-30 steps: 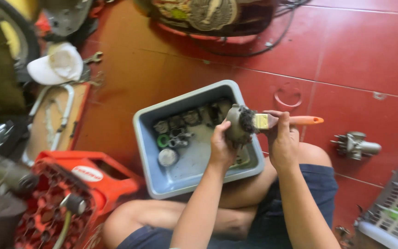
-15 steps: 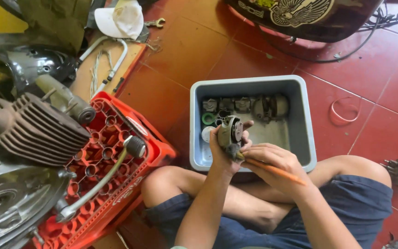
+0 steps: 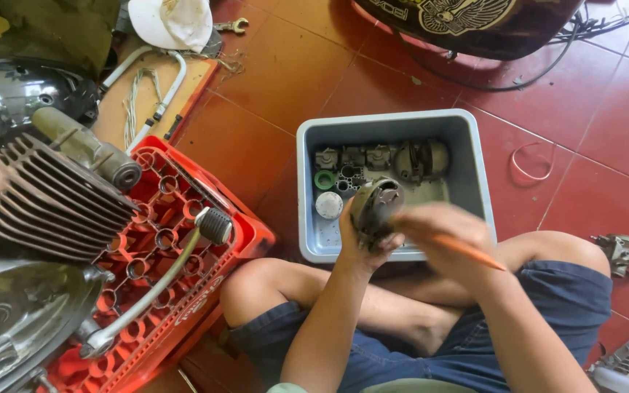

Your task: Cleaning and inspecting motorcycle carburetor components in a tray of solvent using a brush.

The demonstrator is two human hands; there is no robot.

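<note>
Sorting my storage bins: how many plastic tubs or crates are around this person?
2: a grey tub holding metal parts, in front of the crossed legs, and a red crate under the engine at left. Others may sit outside the frame.

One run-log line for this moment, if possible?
left hand: holds dark round metal part | right hand: holds orange-handled brush | over grey plastic tub

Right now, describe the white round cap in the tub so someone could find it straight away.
Find the grey tub on the red tile floor, in front of the seated person's knees. Along its left side sits a green ring; the white cap lies just below it, the only white disc among dull grey metal parts.
</note>
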